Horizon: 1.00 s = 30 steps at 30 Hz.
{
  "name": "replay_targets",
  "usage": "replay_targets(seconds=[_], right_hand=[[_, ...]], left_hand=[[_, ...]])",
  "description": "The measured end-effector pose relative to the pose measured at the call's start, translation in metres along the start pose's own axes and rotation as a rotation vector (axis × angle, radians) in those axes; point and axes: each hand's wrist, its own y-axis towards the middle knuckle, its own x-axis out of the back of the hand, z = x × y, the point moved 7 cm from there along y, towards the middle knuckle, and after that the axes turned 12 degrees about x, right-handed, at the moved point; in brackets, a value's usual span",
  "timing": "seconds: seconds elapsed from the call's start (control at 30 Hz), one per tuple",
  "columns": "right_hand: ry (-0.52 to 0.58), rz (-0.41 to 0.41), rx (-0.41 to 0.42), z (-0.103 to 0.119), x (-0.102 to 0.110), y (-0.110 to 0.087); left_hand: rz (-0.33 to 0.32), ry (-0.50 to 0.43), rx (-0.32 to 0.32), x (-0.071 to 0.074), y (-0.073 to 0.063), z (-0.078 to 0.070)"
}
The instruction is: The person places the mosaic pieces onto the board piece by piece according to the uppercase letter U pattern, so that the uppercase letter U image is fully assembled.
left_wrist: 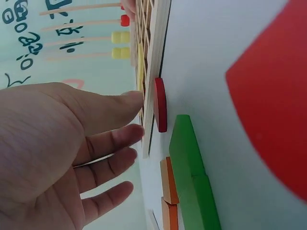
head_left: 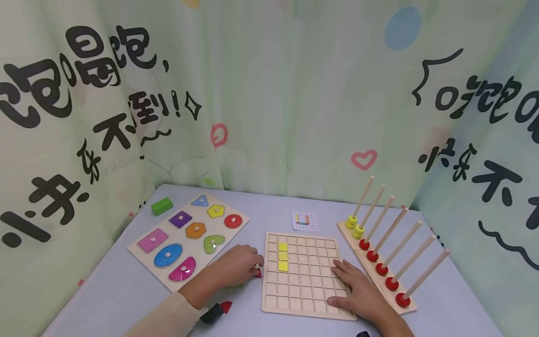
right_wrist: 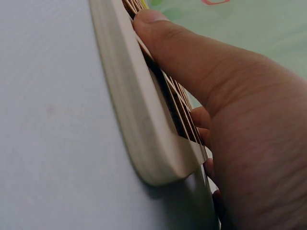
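Observation:
My left hand (head_left: 236, 266) hovers at the left edge of the wooden grid board (head_left: 303, 285), thumb and fingers apart and loosely bent. In the left wrist view nothing shows between them. A thin red piece (left_wrist: 160, 104) leans against the board's edge, just beyond the fingertips. Green blocks (left_wrist: 189, 167) and orange pieces (left_wrist: 169, 182) lie beside it, mostly hidden under the hand in the head view. Three yellow squares (head_left: 283, 256) fill a short column of the grid. My right hand (head_left: 360, 292) rests spread on the board's right side, its thumb (right_wrist: 165, 36) on the near part.
A shape puzzle board (head_left: 200, 213) with knobbed pieces lies at left, a green block (head_left: 162, 206) behind it. A small pattern card (head_left: 305, 221) sits behind the grid. At right stands a peg rack (head_left: 351, 238) with yellow and red beads. Another red piece (head_left: 226, 306) lies near my left wrist.

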Motion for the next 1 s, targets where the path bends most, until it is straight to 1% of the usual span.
replay_targets(seconds=[0.17, 0.27, 0.4, 0.53, 0.83, 1.0], right_hand=[[0.003, 0.0, 0.004, -0.001, 0.0, -0.001], [0.004, -0.004, 0.008, -0.001, 0.001, -0.001], [0.01, -0.013, 0.01, -0.002, 0.001, -0.002], [0.014, -0.012, 0.012, -0.002, 0.0, -0.002], [0.016, -0.016, 0.01, -0.002, 0.0, -0.002], [0.011, -0.016, 0.012, -0.002, 0.0, -0.002]], left_hand=[[0.022, 0.051, 0.021, -0.006, 0.001, 0.0], [0.034, 0.045, 0.042, -0.009, 0.002, 0.001], [0.027, 0.021, 0.057, -0.012, 0.003, 0.0], [0.021, 0.024, 0.063, -0.015, 0.006, 0.002], [0.01, 0.026, 0.034, -0.012, 0.011, 0.004], [0.002, 0.028, 0.009, -0.005, 0.009, -0.003]])
